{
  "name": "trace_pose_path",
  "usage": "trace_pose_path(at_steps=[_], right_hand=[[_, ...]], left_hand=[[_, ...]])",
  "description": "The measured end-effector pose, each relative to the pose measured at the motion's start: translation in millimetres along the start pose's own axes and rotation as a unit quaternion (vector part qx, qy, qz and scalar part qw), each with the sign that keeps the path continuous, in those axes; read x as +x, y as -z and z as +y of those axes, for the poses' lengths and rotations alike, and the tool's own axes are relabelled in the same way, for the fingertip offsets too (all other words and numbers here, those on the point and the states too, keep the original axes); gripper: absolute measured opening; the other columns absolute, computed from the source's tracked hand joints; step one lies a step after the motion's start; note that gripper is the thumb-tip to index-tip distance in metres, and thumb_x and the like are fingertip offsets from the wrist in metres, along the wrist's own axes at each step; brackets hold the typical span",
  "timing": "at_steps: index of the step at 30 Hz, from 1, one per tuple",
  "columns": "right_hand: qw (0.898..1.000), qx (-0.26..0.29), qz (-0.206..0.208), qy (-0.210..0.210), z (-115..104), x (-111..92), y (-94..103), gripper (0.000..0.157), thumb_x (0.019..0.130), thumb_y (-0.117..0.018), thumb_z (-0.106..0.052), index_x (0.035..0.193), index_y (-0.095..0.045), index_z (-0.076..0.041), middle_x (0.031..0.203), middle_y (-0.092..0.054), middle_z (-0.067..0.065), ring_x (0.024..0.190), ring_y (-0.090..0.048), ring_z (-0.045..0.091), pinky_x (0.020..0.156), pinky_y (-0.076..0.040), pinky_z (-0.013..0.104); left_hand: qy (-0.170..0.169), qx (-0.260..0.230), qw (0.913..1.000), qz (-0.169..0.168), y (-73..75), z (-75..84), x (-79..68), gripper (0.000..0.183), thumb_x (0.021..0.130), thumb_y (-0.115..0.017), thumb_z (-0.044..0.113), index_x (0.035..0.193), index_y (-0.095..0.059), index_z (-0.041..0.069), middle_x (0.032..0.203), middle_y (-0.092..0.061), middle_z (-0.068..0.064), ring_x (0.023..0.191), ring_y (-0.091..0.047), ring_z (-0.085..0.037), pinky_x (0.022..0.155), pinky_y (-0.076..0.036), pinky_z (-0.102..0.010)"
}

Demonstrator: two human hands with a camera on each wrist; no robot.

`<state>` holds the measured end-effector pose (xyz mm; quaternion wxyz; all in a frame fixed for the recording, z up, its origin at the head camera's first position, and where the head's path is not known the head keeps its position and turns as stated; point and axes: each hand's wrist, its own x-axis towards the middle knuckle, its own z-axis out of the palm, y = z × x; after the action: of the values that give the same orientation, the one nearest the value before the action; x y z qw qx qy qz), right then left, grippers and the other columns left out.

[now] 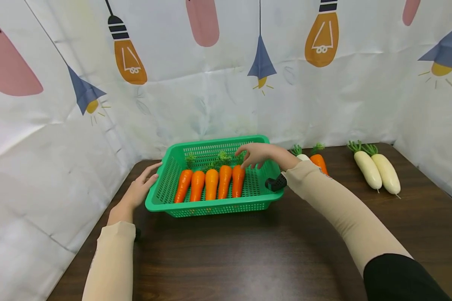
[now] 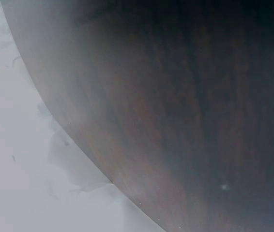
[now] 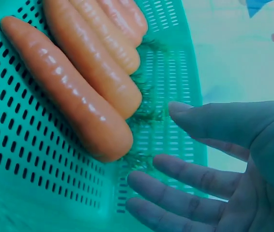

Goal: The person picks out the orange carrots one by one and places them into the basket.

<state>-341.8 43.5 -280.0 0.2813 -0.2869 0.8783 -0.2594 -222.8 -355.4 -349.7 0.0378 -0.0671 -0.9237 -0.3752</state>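
Several orange carrots with green leafy tops lie side by side in a green plastic basket. My right hand hovers over the basket's right part, near the top end of the rightmost carrot. In the right wrist view, the fingers are spread and loosely bent beside that carrot, with nothing between them and the thumb. At the basket's left rim, my left hand has its fingertips against or very close to the edge. Only a sliver of that hand shows in the left wrist view.
Right of the basket, a white radish and another carrot are partly hidden behind my right forearm. Two white radishes lie farther right on the dark wooden table. A patterned white curtain hangs behind the table.
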Motion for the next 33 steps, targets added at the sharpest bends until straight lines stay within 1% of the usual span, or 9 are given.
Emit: trace_pose_path(at_steps=[4, 12, 16, 20, 22, 24, 26, 29, 33], right_hand=[[1.0, 0.008, 0.008, 0.025, 2.5, -6.5, 3.4, 0.057, 0.104, -0.061, -0.01, 0.156, -0.039, -0.004, 0.144, -0.054, 0.026, 0.117, -0.062, 0.043, 0.093, -0.054, 0.05], [0.996, 0.007, 0.038, 0.081, 8.7, -18.4, 7.8, 0.053, 0.105, -0.059, -0.01, 0.154, -0.04, 0.0, 0.138, -0.058, 0.026, 0.11, -0.066, 0.04, 0.091, -0.055, 0.051], [0.994, 0.011, 0.055, 0.093, 11.4, -26.0, 8.5, 0.05, 0.105, -0.059, -0.009, 0.152, -0.045, 0.0, 0.137, -0.059, 0.025, 0.107, -0.067, 0.034, 0.091, -0.055, 0.05], [0.991, 0.008, 0.074, 0.108, 14.8, -35.1, 7.4, 0.044, 0.106, -0.059, -0.01, 0.148, -0.05, 0.0, 0.135, -0.061, 0.025, 0.1, -0.068, 0.029, 0.085, -0.055, 0.046], [0.989, 0.007, 0.085, 0.12, 16.2, -41.7, 6.4, 0.041, 0.105, -0.059, -0.01, 0.145, -0.053, 0.0, 0.134, -0.062, 0.025, 0.096, -0.068, 0.028, 0.082, -0.055, 0.045], [0.987, 0.008, 0.096, 0.13, 17.8, -48.8, 5.4, 0.039, 0.105, -0.059, -0.011, 0.143, -0.055, -0.001, 0.133, -0.063, 0.025, 0.097, -0.068, 0.029, 0.082, -0.055, 0.045], [0.984, 0.007, 0.107, 0.142, 20.4, -55.1, 4.9, 0.037, 0.105, -0.058, -0.01, 0.141, -0.057, -0.001, 0.132, -0.063, 0.026, 0.099, -0.069, 0.033, 0.083, -0.055, 0.045], [0.981, 0.0, 0.126, 0.144, 24.7, -63.1, 4.7, 0.036, 0.105, -0.059, -0.012, 0.139, -0.06, -0.002, 0.13, -0.065, 0.023, 0.103, -0.068, 0.037, 0.084, -0.055, 0.045], [0.978, -0.004, 0.151, 0.142, 32.0, -73.6, 4.6, 0.034, 0.105, -0.06, -0.013, 0.138, -0.062, -0.005, 0.125, -0.068, 0.015, 0.106, -0.069, 0.036, 0.086, -0.055, 0.045]], left_hand=[[0.002, -0.001, 1.0, 0.0, -0.3, -0.9, 0.2, 0.058, 0.112, -0.036, 0.04, 0.165, -0.024, 0.019, 0.137, -0.054, -0.036, 0.115, -0.061, -0.05, 0.083, -0.054, -0.055], [0.002, -0.005, 1.0, -0.002, -1.0, -4.0, 0.9, 0.058, 0.112, -0.036, 0.039, 0.165, -0.024, 0.018, 0.138, -0.054, -0.036, 0.115, -0.061, -0.049, 0.082, -0.055, -0.053], [0.001, -0.003, 1.0, -0.001, -0.9, -4.2, 0.7, 0.058, 0.113, -0.036, 0.039, 0.165, -0.024, 0.018, 0.138, -0.054, -0.036, 0.115, -0.062, -0.049, 0.082, -0.055, -0.053], [-0.002, -0.003, 1.0, -0.002, -1.3, -3.2, 0.2, 0.058, 0.113, -0.035, 0.039, 0.165, -0.024, 0.018, 0.139, -0.053, -0.036, 0.117, -0.06, -0.05, 0.083, -0.055, -0.055], [-0.004, -0.005, 1.0, -0.001, -1.9, -2.9, 0.1, 0.057, 0.113, -0.035, 0.039, 0.165, -0.024, 0.018, 0.139, -0.053, -0.036, 0.118, -0.059, -0.051, 0.083, -0.054, -0.057], [-0.004, -0.005, 1.0, 0.0, -2.0, -2.7, -0.1, 0.057, 0.113, -0.035, 0.039, 0.165, -0.024, 0.018, 0.139, -0.053, -0.036, 0.119, -0.059, -0.051, 0.084, -0.054, -0.057], [-0.005, -0.006, 1.0, 0.0, -2.0, -3.1, 0.2, 0.058, 0.113, -0.036, 0.039, 0.165, -0.024, 0.017, 0.139, -0.053, -0.036, 0.118, -0.059, -0.051, 0.084, -0.055, -0.056], [-0.003, -0.005, 1.0, -0.001, -0.9, -3.9, 0.9, 0.058, 0.113, -0.036, 0.039, 0.165, -0.024, 0.018, 0.139, -0.053, -0.036, 0.117, -0.061, -0.05, 0.082, -0.055, -0.052], [-0.001, -0.003, 1.0, -0.003, 0.3, -4.7, 1.7, 0.058, 0.112, -0.035, 0.039, 0.165, -0.023, 0.018, 0.139, -0.053, -0.036, 0.114, -0.063, -0.048, 0.078, -0.055, -0.045]])
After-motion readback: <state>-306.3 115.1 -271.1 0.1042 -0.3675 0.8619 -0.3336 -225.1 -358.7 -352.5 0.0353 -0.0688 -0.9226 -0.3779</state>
